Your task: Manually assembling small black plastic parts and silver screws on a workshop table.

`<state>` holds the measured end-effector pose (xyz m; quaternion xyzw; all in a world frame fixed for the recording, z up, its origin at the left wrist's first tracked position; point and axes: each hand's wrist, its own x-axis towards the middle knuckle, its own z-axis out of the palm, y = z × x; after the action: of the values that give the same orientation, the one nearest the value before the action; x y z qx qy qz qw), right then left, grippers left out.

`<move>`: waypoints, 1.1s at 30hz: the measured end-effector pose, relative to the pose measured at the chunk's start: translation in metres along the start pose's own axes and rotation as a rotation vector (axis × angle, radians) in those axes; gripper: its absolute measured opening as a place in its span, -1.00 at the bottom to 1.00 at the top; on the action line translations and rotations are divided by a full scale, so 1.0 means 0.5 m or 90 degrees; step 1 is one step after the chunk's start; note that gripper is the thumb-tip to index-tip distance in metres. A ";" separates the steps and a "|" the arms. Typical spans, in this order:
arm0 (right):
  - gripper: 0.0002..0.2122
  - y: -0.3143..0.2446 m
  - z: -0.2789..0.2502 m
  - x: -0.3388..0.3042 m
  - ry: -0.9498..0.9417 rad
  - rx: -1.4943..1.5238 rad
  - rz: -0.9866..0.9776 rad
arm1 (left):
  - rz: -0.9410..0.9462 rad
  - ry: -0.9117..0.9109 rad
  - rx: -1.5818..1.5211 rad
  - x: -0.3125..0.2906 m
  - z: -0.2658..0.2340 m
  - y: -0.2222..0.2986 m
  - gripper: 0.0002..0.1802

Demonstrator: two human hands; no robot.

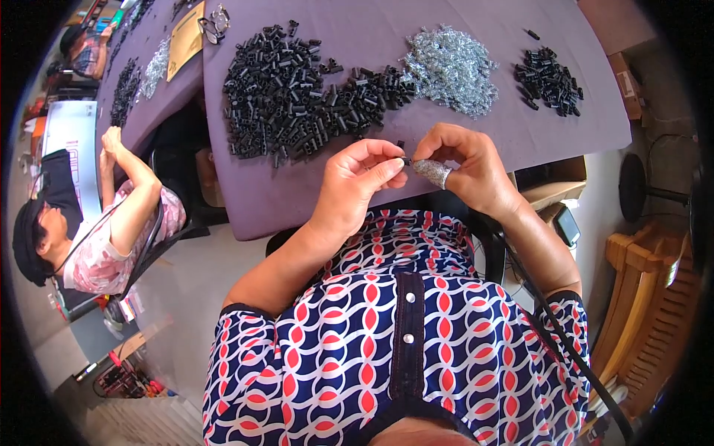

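Over the near edge of the table, my left hand (361, 182) pinches a small black plastic piece (401, 146) between thumb and fingers. My right hand (476, 165) meets it from the other side, fingers curled and closed at the piece. Its thumb is wrapped in silvery tape (431, 172). Whatever sits between the right fingertips is too small to make out. Just beyond my hands lies a large heap of black plastic pieces (275, 97). To its right is a pile of shiny, clear or silvery small parts (451, 70). A smaller group of black pieces (550, 82) lies farther right.
The purple-grey covered table (506, 137) curves around in front of me. Eyeglasses (216, 26) and a brown envelope (186, 41) lie at far left. A seated person (111, 223) is at left, another farther back. A cardboard box (554, 186) stands under the table's right side; wooden furniture (647, 320) is at right.
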<state>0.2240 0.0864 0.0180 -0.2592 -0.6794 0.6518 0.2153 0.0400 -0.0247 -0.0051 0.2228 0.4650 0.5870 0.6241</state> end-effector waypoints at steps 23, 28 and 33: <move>-0.86 -0.023 0.001 -0.021 -0.142 -0.028 0.082 | -0.136 -0.115 0.155 -0.044 -0.004 0.024 -0.81; -0.81 -0.016 0.016 -0.016 -0.151 0.006 0.093 | -0.114 -0.114 0.164 -0.056 -0.017 0.017 -0.81; -0.87 -0.032 0.021 -0.003 -0.151 -0.076 0.048 | -0.154 -0.119 0.095 -0.052 -0.034 0.030 -0.84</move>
<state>0.2175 0.0771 0.0335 -0.2181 -0.7274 0.6440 0.0931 0.0211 -0.0504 0.0075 0.2647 0.4707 0.4479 0.7126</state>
